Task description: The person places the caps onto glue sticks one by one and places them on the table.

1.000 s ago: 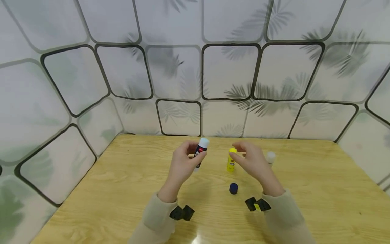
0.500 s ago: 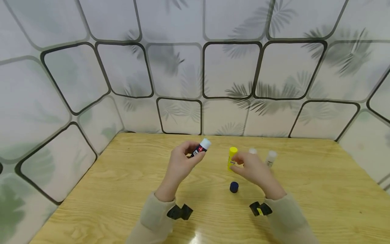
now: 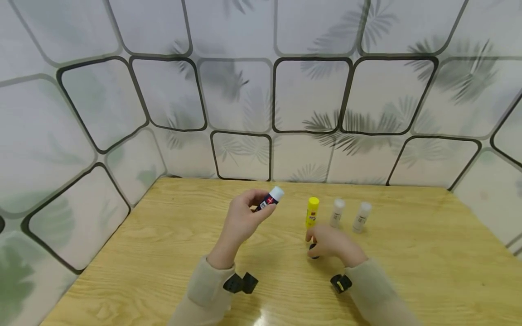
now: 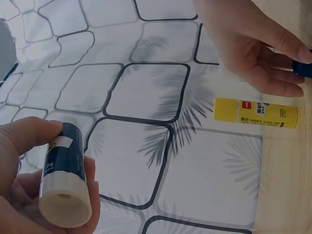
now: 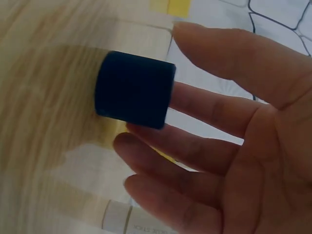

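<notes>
My left hand [image 3: 239, 217] holds a dark blue and white glue stick [image 3: 275, 195] in the air, tilted, between thumb and fingers. Its white end with a hollow faces the left wrist camera [image 4: 65, 200]. A dark blue cap [image 5: 135, 90] stands on the table, with my right hand [image 3: 332, 241] spread around it. The right wrist view shows a gap between that thumb [image 5: 209, 46] and the cap, while the fingers reach behind it. Just beyond the right hand, a yellow glue stick [image 3: 312, 210] stands upright.
Two white glue sticks, a nearer one [image 3: 337, 213] and a farther-right one [image 3: 361, 217], stand upright right of the yellow one. The wooden table [image 3: 163, 253] ends at a patterned cloth backdrop [image 3: 236, 99] behind and at both sides.
My right hand has moved from beside the yellow glue stick down toward me to the blue cap, uncovering the white glue sticks. The held glue stick has tilted further right in my left hand.
</notes>
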A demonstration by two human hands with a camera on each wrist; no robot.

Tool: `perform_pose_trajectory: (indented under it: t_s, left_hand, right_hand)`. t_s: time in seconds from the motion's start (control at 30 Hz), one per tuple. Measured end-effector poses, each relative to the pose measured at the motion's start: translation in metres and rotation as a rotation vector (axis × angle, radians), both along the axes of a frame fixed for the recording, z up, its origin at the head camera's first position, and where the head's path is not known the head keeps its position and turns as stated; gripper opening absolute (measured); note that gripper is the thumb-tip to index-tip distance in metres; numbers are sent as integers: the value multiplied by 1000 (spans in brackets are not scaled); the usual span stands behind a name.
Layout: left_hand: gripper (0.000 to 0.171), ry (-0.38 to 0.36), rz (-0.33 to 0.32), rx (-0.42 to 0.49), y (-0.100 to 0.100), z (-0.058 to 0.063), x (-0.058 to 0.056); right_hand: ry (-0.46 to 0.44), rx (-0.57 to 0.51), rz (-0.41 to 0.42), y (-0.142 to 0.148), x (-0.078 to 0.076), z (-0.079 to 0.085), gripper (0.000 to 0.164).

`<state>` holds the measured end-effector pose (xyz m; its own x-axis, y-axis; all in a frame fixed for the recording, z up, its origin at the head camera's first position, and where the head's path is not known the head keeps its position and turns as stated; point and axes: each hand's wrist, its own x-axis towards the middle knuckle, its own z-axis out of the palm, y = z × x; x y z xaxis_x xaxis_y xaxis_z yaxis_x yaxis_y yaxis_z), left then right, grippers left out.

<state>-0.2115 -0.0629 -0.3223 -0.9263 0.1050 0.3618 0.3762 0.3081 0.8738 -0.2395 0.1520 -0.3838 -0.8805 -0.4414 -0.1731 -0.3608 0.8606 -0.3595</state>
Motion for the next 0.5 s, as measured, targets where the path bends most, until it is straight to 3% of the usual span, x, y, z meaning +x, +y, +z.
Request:
perform_pose_trajectory:
  t_s: [0.1, 0.33, 0.4, 0.5]
  left_hand:
    - [24, 16, -10, -32, 0, -1, 0]
    - [25, 21, -19, -38, 0, 0, 1]
    - [25, 20, -27, -35, 0, 0, 1]
    - [25, 13, -50, -34, 1, 1, 4]
  right_hand:
    - [-40, 6, -11, -2, 2, -3, 21]
    - [-4, 18, -8, -4, 4, -4, 14]
    - [44, -26, 7, -3, 3, -2, 12]
    - [139, -191, 57, -1, 4, 8, 10]
